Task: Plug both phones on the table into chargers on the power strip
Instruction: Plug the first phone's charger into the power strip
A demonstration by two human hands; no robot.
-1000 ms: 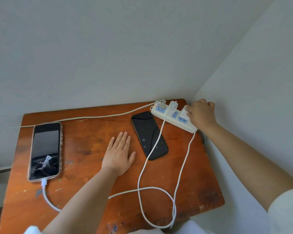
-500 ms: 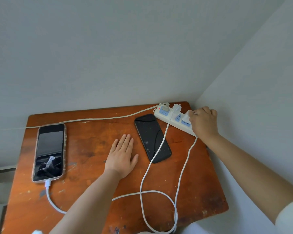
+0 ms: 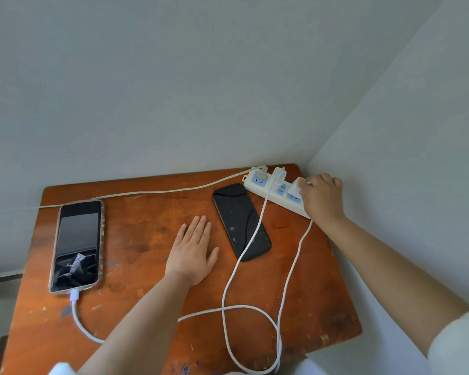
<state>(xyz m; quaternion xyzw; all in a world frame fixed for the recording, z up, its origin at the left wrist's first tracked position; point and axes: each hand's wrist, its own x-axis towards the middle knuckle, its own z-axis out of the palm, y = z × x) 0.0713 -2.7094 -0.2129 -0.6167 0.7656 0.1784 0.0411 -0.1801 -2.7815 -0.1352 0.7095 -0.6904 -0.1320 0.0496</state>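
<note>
A white power strip (image 3: 275, 194) with blue sockets lies at the table's far right corner. My right hand (image 3: 322, 197) grips a white charger (image 3: 295, 186) seated in the strip's nearer sockets. A second white charger (image 3: 280, 173) stands in the middle of the strip. A black phone (image 3: 240, 221) lies face up beside the strip, and a white cable (image 3: 251, 239) crosses over it. At the left lies a phone in a clear case (image 3: 76, 246) with a white cable plugged into its bottom end. My left hand (image 3: 192, 253) rests flat on the table between the two phones.
The worn orange-brown wooden table (image 3: 146, 239) sits in a corner between two grey walls. The strip's own cord (image 3: 146, 192) runs left along the table's back edge. White cables loop near the front edge (image 3: 255, 334).
The view has shifted slightly. My right hand stays on the charger at the strip. My left hand has not moved.
</note>
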